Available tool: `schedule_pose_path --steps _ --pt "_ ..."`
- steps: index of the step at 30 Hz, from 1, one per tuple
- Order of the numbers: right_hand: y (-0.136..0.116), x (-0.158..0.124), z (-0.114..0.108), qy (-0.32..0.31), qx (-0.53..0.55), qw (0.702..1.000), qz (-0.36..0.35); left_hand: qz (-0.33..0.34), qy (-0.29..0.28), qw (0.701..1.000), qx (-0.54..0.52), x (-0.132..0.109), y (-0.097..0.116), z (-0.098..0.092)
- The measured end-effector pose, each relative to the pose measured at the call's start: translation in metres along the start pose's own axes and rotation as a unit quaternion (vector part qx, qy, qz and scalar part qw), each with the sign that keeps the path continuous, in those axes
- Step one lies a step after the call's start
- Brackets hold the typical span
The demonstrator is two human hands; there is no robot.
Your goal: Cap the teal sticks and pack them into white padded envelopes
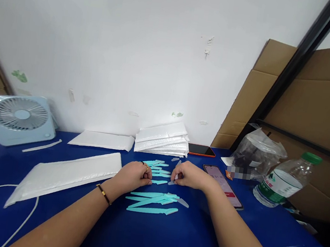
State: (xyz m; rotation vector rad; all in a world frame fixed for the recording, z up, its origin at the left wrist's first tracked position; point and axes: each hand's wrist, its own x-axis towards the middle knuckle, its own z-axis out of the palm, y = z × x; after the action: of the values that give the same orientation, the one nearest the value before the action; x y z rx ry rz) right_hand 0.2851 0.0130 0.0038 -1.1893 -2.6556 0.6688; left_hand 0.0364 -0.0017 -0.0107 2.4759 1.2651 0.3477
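Note:
Several turquoise eyebrow razors (152, 210) lie on the blue table in two groups, a nearer one and a farther one between my hands. My left hand (133, 176) is closed at the left end of the farther group, its fingers on the handle of a razor (159, 182) whose blade end points right. Facing it, my right hand (190, 175) pinches a small translucent blade cap (172, 182). Another clear cap (183, 202) sits by the tips of the nearer razors, and one more (175, 159) lies beyond my right hand.
White padded mailers (163, 139) are stacked against the wall, with one mailer (70, 174) at left. A fan (21, 120) and a white cable (27, 219) are farther left. On the right are a lit phone (220, 183), a bagged cup (255, 155) and a water bottle (285, 182).

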Motion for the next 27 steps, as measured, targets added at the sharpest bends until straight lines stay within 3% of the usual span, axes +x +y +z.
schedule_pose_path --steps 10,14,16,18,21,24,27 --pt "-0.009 0.019 0.019 0.075 0.013 0.996 -0.043 -0.004 0.022 1.000 0.017 0.005 -0.002 0.007" --pt "-0.011 0.010 0.007 0.088 0.020 0.996 -0.015 -0.009 0.069 0.997 0.020 -0.001 0.008 -0.001" --pt "-0.012 -0.002 -0.005 0.047 0.026 0.999 0.007 -0.002 0.054 0.999 -0.003 -0.007 0.018 -0.006" --pt "-0.013 -0.013 -0.015 -0.036 0.030 0.998 0.032 0.023 -0.003 1.000 -0.020 -0.013 0.027 -0.009" --pt "-0.013 -0.020 -0.016 -0.133 0.010 0.989 0.067 0.043 -0.059 0.997 -0.014 -0.017 0.035 -0.006" --pt "-0.009 -0.018 -0.008 -0.172 -0.005 0.982 0.083 0.026 -0.069 0.997 -0.014 -0.016 0.035 -0.002" --pt "-0.003 -0.016 -0.007 -0.155 -0.018 0.981 0.114 0.011 -0.065 0.998 -0.021 -0.013 0.030 -0.004"
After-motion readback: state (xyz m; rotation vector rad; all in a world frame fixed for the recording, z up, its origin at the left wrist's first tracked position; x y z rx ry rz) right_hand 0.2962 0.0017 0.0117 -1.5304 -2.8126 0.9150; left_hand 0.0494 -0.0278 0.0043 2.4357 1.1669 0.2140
